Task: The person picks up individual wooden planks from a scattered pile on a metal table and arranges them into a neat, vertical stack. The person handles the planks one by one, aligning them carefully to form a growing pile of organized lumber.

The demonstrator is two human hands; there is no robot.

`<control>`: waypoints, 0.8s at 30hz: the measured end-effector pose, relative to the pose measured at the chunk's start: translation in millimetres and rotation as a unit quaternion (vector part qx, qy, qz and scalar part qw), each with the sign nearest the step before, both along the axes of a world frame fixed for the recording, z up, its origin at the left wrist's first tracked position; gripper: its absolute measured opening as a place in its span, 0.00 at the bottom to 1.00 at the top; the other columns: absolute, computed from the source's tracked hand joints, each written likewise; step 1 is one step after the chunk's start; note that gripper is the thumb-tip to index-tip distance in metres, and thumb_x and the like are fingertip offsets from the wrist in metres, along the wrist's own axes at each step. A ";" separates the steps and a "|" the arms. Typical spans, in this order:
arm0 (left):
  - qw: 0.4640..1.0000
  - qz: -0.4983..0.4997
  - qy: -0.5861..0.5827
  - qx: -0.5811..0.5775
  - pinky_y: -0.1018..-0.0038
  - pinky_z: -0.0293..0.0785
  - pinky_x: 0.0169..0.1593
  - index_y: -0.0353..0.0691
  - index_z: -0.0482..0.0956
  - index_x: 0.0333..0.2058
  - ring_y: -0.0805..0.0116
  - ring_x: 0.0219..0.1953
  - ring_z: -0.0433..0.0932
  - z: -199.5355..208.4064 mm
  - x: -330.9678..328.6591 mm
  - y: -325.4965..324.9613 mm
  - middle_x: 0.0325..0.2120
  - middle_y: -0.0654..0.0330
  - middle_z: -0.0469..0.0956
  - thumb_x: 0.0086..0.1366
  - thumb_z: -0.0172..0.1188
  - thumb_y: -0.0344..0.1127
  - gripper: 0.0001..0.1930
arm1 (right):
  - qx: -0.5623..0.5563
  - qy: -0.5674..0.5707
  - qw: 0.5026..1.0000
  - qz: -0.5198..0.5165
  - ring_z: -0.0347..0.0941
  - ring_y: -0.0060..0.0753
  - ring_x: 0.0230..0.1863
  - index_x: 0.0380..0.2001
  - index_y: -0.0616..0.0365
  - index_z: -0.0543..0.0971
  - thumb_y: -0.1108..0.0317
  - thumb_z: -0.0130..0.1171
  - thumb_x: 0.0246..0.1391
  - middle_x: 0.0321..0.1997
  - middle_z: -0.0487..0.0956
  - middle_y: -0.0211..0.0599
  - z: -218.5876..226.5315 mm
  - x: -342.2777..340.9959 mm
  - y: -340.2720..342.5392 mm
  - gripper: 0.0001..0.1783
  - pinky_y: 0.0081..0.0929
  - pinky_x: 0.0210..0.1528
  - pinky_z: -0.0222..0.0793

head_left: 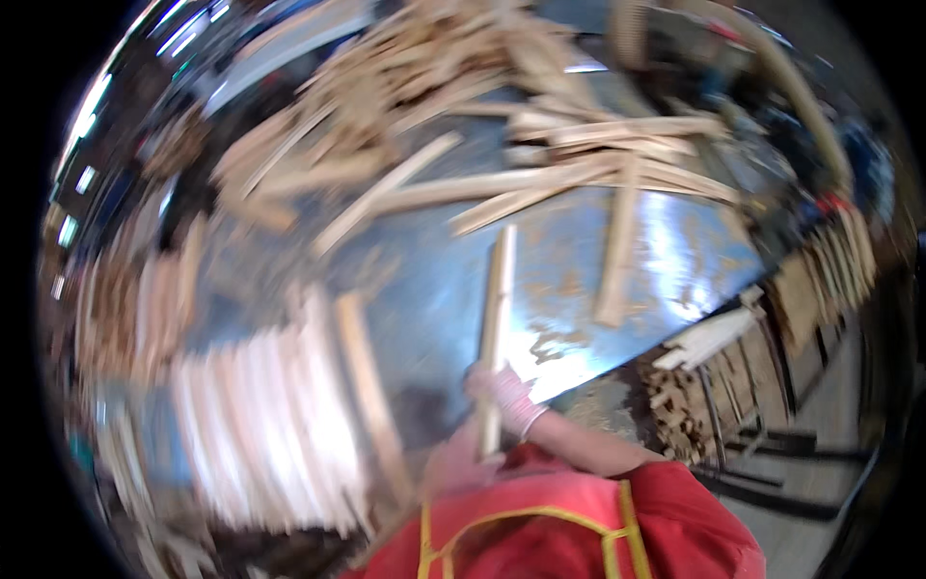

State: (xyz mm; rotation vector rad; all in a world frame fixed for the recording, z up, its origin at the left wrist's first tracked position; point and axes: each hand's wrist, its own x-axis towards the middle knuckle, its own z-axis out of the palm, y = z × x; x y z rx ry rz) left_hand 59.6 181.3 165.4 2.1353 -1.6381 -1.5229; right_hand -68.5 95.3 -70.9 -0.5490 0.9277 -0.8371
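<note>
A straight wooden strip (498, 299) points away from my body over the metal table, its near end close to my red apron. My right hand (508, 396), in a pale glove with a striped cuff, is closed round the strip's lower part. Lower down, my left hand (451, 465) grips the near end; motion blurs it and its fingers are partly hidden. Left of the hands lies a row of pale strips (265, 425) side by side, with one separate strip (369, 381) at its right edge.
The shiny metal table (569, 280) carries sawdust. Loose strips (579, 174) lie crossed beyond my hands, and a large heap of wood (405, 72) rises at the far side. Stacked wood (690, 400) stands off the table's right edge, and a thick hose (791, 77) curves at far right.
</note>
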 end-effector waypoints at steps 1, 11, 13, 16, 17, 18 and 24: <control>0.977 -0.065 0.122 -0.160 0.52 0.78 0.59 0.45 0.79 0.64 0.37 0.56 0.81 -102.5 64.1 20.7 0.53 0.40 0.84 0.71 0.62 0.47 0.26 | 0.060 0.094 0.994 -0.002 0.78 0.34 0.35 0.55 0.55 0.72 0.73 0.65 0.61 0.35 0.76 0.34 70.3 39.4 0.4 0.21 0.33 0.38 0.79; 0.879 -0.100 -0.415 -0.211 0.42 0.52 0.77 0.42 0.70 0.70 0.44 0.73 0.62 -155.7 180.0 95.2 0.67 0.49 0.69 0.61 0.66 0.46 0.38 | -0.203 0.438 0.756 0.441 0.81 0.62 0.59 0.73 0.69 0.63 0.39 0.62 0.61 0.58 0.83 0.66 69.5 123.1 -9.3 0.51 0.45 0.64 0.75; 0.926 0.014 -0.355 -0.125 0.43 0.51 0.78 0.41 0.68 0.72 0.42 0.74 0.61 -121.9 178.7 94.3 0.70 0.47 0.67 0.61 0.61 0.37 0.38 | -0.193 0.444 0.715 0.504 0.80 0.61 0.62 0.71 0.70 0.64 0.35 0.60 0.60 0.60 0.82 0.65 99.8 153.1 -8.2 0.53 0.44 0.66 0.73; 0.869 0.098 -0.402 -0.271 0.44 0.56 0.75 0.35 0.69 0.70 0.38 0.72 0.63 -157.8 197.3 101.1 0.68 0.44 0.69 0.63 0.61 0.40 0.36 | -0.290 0.383 0.669 0.568 0.80 0.58 0.63 0.72 0.67 0.64 0.37 0.62 0.60 0.59 0.83 0.62 95.4 197.3 -13.9 0.51 0.44 0.66 0.73; 0.870 0.129 -0.390 -0.272 0.44 0.57 0.75 0.35 0.69 0.70 0.38 0.71 0.64 -156.3 196.2 93.0 0.68 0.43 0.69 0.63 0.61 0.40 0.36 | -0.324 0.361 0.637 0.599 0.80 0.56 0.63 0.73 0.65 0.64 0.38 0.62 0.61 0.58 0.84 0.60 92.0 211.7 -16.3 0.50 0.44 0.66 0.73; 0.870 0.162 -0.377 -0.271 0.44 0.57 0.75 0.35 0.69 0.70 0.38 0.71 0.65 -147.1 193.4 86.4 0.68 0.43 0.69 0.63 0.61 0.41 0.37 | -0.338 0.338 0.625 0.617 0.80 0.56 0.63 0.73 0.64 0.64 0.39 0.63 0.61 0.59 0.84 0.59 90.6 217.4 -26.7 0.49 0.44 0.66 0.73; 0.896 0.124 -0.339 -0.258 0.46 0.52 0.78 0.36 0.66 0.73 0.42 0.76 0.60 -136.4 144.5 49.7 0.71 0.44 0.66 0.59 0.68 0.38 0.43 | -0.487 0.401 0.671 0.390 0.71 0.53 0.74 0.73 0.56 0.71 0.46 0.64 0.60 0.75 0.72 0.55 87.4 150.8 -189.4 0.43 0.36 0.77 0.65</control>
